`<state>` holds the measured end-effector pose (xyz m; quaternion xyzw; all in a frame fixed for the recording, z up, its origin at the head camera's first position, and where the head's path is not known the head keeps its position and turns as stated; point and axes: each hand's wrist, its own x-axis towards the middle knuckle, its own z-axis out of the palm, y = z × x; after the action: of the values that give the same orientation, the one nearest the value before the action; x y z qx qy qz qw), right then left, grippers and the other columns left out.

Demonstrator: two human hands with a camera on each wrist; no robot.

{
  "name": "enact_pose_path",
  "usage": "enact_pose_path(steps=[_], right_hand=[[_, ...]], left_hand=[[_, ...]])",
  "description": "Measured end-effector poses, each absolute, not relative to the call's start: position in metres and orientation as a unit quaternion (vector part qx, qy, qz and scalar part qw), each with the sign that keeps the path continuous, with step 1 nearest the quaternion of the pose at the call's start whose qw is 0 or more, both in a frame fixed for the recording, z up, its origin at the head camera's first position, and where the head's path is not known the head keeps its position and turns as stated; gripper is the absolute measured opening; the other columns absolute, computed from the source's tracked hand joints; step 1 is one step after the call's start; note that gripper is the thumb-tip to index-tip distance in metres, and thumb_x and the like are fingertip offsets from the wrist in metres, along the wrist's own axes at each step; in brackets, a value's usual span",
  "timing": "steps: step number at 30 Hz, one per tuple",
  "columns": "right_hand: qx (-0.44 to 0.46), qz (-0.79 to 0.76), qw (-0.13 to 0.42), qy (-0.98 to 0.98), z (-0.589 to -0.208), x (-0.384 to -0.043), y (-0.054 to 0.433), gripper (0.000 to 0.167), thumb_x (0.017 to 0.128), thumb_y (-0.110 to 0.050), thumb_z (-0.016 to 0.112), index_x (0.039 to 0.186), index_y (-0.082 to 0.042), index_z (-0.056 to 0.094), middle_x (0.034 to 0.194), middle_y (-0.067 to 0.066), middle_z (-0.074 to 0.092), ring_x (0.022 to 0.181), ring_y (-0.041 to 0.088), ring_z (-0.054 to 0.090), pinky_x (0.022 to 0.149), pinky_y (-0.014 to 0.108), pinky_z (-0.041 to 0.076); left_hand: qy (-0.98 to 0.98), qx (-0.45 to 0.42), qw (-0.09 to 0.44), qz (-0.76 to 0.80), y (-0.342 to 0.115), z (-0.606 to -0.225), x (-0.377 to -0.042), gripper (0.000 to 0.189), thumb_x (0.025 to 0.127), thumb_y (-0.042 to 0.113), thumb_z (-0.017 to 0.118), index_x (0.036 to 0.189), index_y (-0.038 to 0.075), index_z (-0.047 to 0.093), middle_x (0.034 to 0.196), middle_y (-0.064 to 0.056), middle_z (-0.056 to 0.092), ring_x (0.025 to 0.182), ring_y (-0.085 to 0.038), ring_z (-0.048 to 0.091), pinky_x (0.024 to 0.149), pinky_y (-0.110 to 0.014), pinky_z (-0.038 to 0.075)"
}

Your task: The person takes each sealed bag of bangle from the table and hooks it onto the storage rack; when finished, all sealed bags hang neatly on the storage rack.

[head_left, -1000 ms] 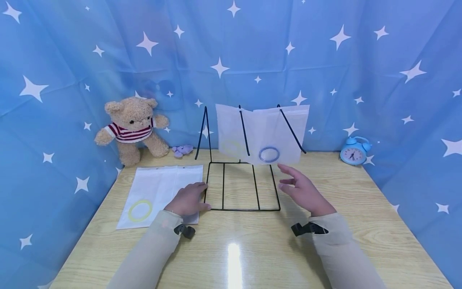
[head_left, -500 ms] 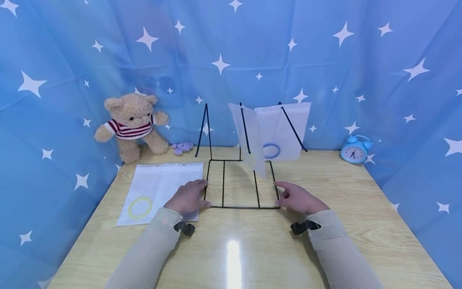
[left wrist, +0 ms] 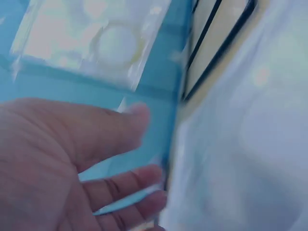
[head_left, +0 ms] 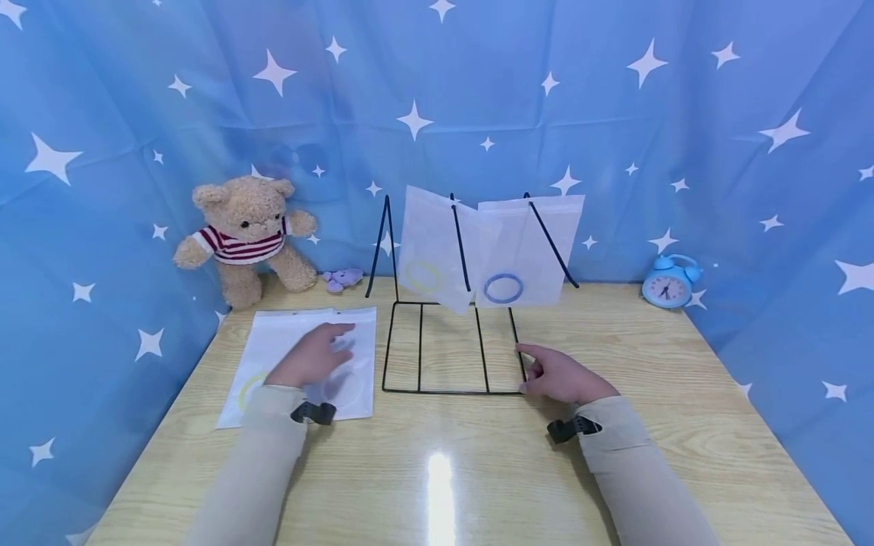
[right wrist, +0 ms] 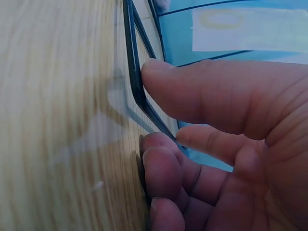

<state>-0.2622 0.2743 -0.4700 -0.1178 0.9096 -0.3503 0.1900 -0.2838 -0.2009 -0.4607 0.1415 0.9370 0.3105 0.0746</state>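
Observation:
A black wire rack [head_left: 437,392] stands mid-table, its base flat and several upright prongs at the back. On the prongs hang two translucent white bags: the left bag [head_left: 432,235] shows a yellow ring, the right bag [head_left: 519,243] a blue ring. My right hand [head_left: 567,373] holds the base's right side, thumb on the front corner and index finger further back along the wire [right wrist: 132,62]. Over white bags [head_left: 287,334] lying on the table at left, my left hand [head_left: 312,356] hovers with fingers spread and nothing in it. A yellow ring [head_left: 249,388] shows on them, partly covered.
At the back left sits a teddy bear [head_left: 249,227] in a striped shirt, with a small purple toy [head_left: 341,279] beside it. A blue alarm clock [head_left: 669,284] stands at the back right. A starry blue curtain [head_left: 478,76] encloses the table.
My left hand has let go of the rack and moved left over the lying bags. My right hand has come down to the rack's base. The left hanging bag has swung about.

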Motion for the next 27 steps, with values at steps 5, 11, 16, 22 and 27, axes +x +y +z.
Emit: enact_pose_path(steps=[5,11,16,22,27], right_hand=[[-0.121,-0.35,0.192,0.909,-0.469,-0.263,0.272,0.087,0.092,-0.013,0.079,0.165,-0.004,0.033,0.087,0.005,0.062,0.073,0.021,0.054,0.064,0.035,0.044],[-0.123,-0.345,0.191,0.911,-0.468,-0.264,0.274,0.087,0.092,-0.013,0.079,0.165,-0.003,0.032,0.086,0.005,0.062,0.071,0.021,0.054,0.062,0.035,0.044],[-0.119,-0.345,0.192,0.911,-0.467,-0.263,0.274,0.087,0.092,-0.012,0.079,0.165,-0.003,0.032,0.086,0.005,0.062,0.072,0.021,0.054,0.062,0.034,0.044],[-0.118,-0.346,0.19,0.911,-0.467,-0.261,0.273,0.086,0.091,-0.011,0.079,0.164,-0.002,0.034,0.087,0.005,0.061,0.073,0.021,0.054,0.064,0.035,0.045],[-0.117,-0.347,0.188,0.911,-0.468,-0.261,0.273,0.086,0.091,-0.012,0.08,0.164,-0.004,0.034,0.087,0.006,0.061,0.072,0.021,0.053,0.062,0.035,0.044]], left_hand=[[0.939,0.027,0.137,0.314,-0.255,-0.448,-0.283,0.06,0.107,0.026,0.06,0.16,0.004,0.043,0.155,-0.031,0.048,0.138,-0.05,0.051,0.11,-0.065,0.045],[0.932,-0.076,0.176,0.306,-0.308,-0.445,-0.274,0.08,0.102,0.036,0.065,0.163,-0.001,0.03,0.158,-0.038,0.037,0.141,-0.056,0.042,0.113,-0.069,0.04],[0.928,-0.135,0.197,0.287,-0.323,-0.449,-0.268,0.106,0.094,0.045,0.076,0.164,-0.007,0.016,0.164,-0.039,0.024,0.145,-0.059,0.032,0.115,-0.072,0.035],[0.928,-0.174,0.187,0.271,-0.319,-0.453,-0.265,0.122,0.086,0.051,0.083,0.164,-0.008,0.011,0.161,-0.042,0.026,0.137,-0.061,0.04,0.108,-0.073,0.043],[0.923,-0.188,0.185,0.28,-0.315,-0.453,-0.264,0.122,0.086,0.049,0.083,0.166,-0.005,0.008,0.163,-0.041,0.024,0.138,-0.061,0.038,0.109,-0.075,0.04]])
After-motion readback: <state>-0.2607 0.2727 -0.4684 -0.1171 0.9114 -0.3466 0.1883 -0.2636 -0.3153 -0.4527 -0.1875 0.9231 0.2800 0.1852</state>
